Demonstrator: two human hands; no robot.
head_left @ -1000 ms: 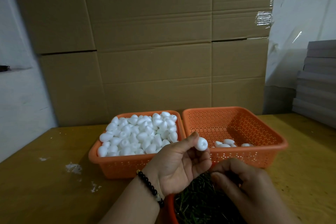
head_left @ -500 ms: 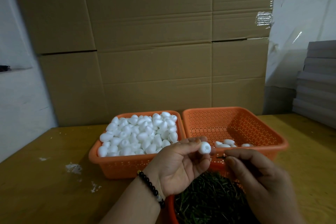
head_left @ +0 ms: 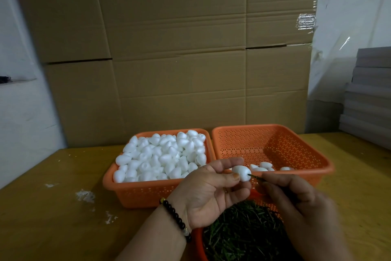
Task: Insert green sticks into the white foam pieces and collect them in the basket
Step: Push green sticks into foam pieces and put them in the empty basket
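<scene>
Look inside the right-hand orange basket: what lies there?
A few white foam pieces lie near the right basket's front wall. The hands and that wall hide the rest.

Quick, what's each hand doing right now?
Left hand: pinches a white foam piece.
Right hand: holds a green stick, its tip at the foam piece.
</scene>
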